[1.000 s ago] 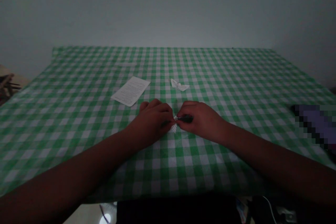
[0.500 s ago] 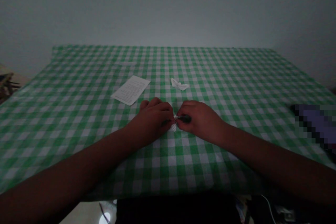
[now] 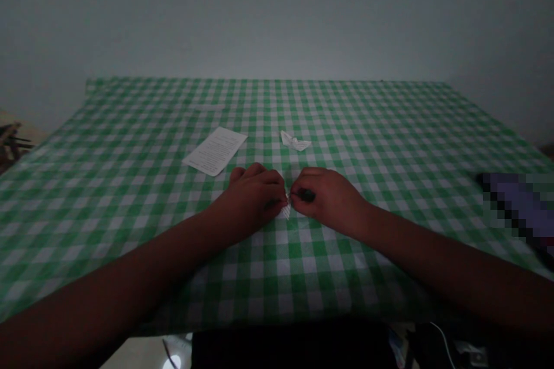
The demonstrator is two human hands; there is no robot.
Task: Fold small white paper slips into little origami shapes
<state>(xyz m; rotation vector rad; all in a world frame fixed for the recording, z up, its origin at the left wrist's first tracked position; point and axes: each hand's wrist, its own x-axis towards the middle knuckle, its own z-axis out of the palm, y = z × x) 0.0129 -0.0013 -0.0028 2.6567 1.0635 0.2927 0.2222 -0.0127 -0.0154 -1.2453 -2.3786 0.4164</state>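
Observation:
Between my two hands is a small piece of folded printed paper (image 3: 286, 210), mostly hidden by the fingers. My left hand (image 3: 255, 193) pinches it from the left, thumb and forefinger pressed together. From the right, my right hand (image 3: 326, 193) is closed in a pinch on the same paper, with a dark gap inside its curled fingers. Beyond the hands lies a small folded paper boat (image 3: 295, 141). A flat sheet of printed paper (image 3: 216, 151) rests to the left of the boat, past my left hand.
A green and white checked cloth (image 3: 411, 144) covers the table. At the right edge lies a dark, pixelated flat object (image 3: 515, 202). A thin pale strip (image 3: 209, 108) lies farther back, and a plain wall (image 3: 277, 17) stands behind the table.
The hands keep their pinch on the paper with only slight finger motion; less of the paper shows between the fingertips. The whole view has shifted very slightly.

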